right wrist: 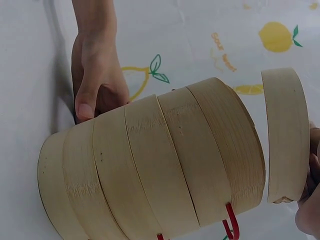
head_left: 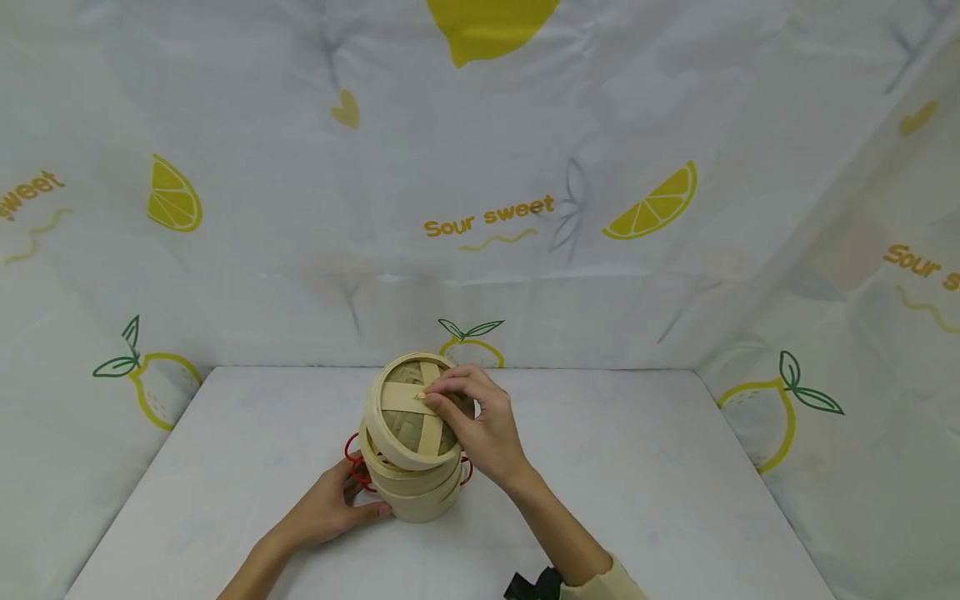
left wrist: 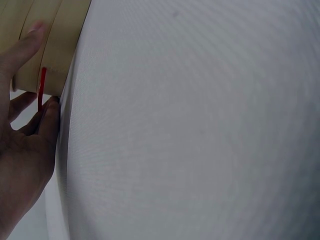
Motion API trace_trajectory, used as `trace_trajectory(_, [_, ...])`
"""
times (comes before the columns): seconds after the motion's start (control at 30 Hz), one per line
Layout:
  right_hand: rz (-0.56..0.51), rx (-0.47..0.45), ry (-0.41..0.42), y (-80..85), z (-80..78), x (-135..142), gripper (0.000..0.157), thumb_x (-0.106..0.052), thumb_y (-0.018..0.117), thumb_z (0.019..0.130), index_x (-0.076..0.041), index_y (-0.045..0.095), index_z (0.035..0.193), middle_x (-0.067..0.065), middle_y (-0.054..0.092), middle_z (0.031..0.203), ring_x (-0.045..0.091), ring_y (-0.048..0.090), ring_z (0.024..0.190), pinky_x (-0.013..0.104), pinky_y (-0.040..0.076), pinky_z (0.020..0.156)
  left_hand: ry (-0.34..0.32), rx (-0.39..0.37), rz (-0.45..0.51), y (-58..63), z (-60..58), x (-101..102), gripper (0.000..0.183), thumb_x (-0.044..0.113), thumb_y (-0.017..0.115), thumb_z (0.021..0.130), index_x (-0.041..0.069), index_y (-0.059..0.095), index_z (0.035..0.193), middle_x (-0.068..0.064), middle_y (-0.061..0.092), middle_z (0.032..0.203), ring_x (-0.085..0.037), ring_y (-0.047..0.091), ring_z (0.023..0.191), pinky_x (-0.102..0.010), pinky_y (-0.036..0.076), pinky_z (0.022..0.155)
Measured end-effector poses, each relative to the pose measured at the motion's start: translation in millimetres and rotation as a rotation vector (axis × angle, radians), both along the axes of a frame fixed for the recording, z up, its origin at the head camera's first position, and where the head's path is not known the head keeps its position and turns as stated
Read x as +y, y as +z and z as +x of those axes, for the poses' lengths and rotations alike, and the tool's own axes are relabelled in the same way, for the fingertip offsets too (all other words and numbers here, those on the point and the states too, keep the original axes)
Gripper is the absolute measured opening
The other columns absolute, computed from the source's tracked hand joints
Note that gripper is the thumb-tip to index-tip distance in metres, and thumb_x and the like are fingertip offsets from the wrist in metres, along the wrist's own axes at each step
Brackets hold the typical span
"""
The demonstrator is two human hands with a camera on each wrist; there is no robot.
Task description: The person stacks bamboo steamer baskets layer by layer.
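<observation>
A stack of bamboo steamer baskets (head_left: 420, 502) stands on the white table, with red loop handles (right wrist: 230, 221) on its sides. Over the stack, a tilted bamboo steamer lid (head_left: 400, 411) has a woven top and crossed strips. My right hand (head_left: 486, 423) pinches this lid at the middle of its top. The right wrist view shows a narrow gap between the lid (right wrist: 286, 135) and the uppermost basket. My left hand (head_left: 324, 506) grips the lower left side of the stack, its thumb on the front wall. In the left wrist view, its fingers lie beside a red handle (left wrist: 42, 89).
The white table (head_left: 637, 483) extends to both sides of the stack. Behind it and at both sides hangs a white cloth (head_left: 292, 217) printed with lemons and words. A black object (head_left: 534, 585) shows near the right sleeve (head_left: 603, 583).
</observation>
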State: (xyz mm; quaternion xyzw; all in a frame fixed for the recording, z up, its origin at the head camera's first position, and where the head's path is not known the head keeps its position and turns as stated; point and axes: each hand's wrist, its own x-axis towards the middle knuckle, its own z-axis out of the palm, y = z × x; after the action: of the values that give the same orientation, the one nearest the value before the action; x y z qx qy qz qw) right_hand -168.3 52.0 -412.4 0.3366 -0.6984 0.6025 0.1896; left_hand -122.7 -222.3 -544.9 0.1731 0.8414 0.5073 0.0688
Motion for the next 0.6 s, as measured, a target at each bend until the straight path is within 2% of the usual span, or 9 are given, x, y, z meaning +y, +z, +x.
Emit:
trace_trajectory(0.2, [0.007, 0.027, 0.000, -1.4, -0.8, -3.0, 0.006, -0.001, 0.078, 0.098, -0.004, 0.080, 0.102, 0.013, 0.075, 0.107, 0.022, 0.069, 0.109, 0.020, 0.061, 0.101, -0.004, 0.012, -0.005, -0.2, -0.4, -0.3, 0.078, 0.038, 0.093, 0.088, 0.007, 0.055, 0.149, -0.006, 0.071, 0.137, 0.002, 0.064, 0.126, -0.015, 0.053, 0.114])
trace_trajectory(0.6, [0.048, 0.062, -0.013, -6.3, -1.3, -9.2, 0.004, -0.004, 0.078, 0.098, -0.004, 0.080, 0.102, 0.010, 0.074, 0.107, 0.022, 0.067, 0.109, 0.021, 0.062, 0.099, 0.005, 0.020, -0.005, -0.6, 0.1, -0.3, 0.078, 0.036, 0.093, 0.088, 0.005, 0.055, 0.149, -0.008, 0.072, 0.139, 0.001, 0.063, 0.130, -0.014, 0.051, 0.116])
